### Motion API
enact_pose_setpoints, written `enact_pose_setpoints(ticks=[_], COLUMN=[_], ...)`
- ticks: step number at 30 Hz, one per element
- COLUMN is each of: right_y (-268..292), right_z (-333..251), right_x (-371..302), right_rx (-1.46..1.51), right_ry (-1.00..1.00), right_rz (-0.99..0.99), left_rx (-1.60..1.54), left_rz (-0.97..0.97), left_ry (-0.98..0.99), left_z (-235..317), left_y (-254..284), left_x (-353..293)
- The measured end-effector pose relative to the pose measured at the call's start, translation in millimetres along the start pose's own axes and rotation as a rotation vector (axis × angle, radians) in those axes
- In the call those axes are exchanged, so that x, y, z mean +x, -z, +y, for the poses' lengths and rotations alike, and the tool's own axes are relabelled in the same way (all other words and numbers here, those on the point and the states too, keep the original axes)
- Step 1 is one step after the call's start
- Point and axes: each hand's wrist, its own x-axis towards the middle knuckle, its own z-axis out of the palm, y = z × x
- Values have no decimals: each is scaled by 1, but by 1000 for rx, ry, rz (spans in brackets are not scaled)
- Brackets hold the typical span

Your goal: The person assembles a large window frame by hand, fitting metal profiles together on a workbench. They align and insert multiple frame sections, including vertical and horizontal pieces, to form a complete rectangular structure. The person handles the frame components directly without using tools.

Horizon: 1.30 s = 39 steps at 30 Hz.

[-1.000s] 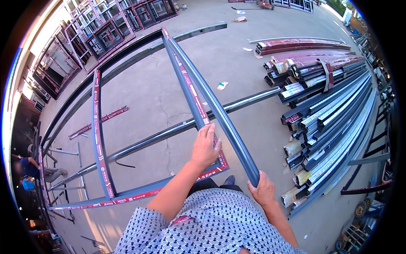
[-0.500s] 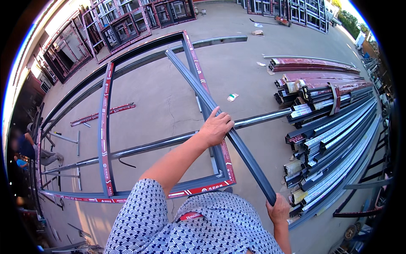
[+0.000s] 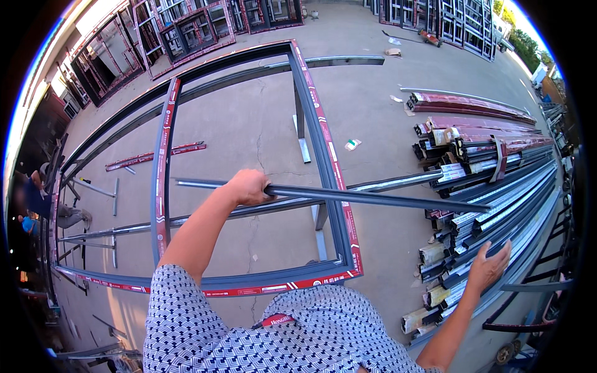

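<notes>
Right hand (image 3: 489,267) had let go of dark bar (image 3: 373,198); fingers stood apart near profile stack (image 3: 523,193). Left hand (image 3: 249,186) stayed clamped on bar, now swung nearly crosswise over right edge of frame (image 3: 343,217). Control rested with left hand alone.

Grey concrete floor (image 3: 388,248), long dark profiles (image 3: 519,214), red-wrapped profiles (image 3: 469,105), short red strips (image 3: 134,161), white-and-green scrap (image 3: 353,145)
</notes>
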Motion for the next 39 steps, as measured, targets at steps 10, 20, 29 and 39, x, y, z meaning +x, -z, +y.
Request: enact_pose_setpoints(ticks=[10,20,29,39], right_y=[-7,-18,-16,-12], right_z=[-234,-240,-244,-243], right_x=[-181,-215,-219,-217], right_rx=[770,831,817,809], right_ry=[345,198,232,208], right_rz=[-798,-1008,-859,-866], left_rx=[-705,-1206,-1146,-1020], left_rz=[-154,256,565,597], left_ry=[145,242,348,347], left_z=[9,-15,-8,46], left_y=[6,-53,-77,-76], left_x=[-46,11,102,132])
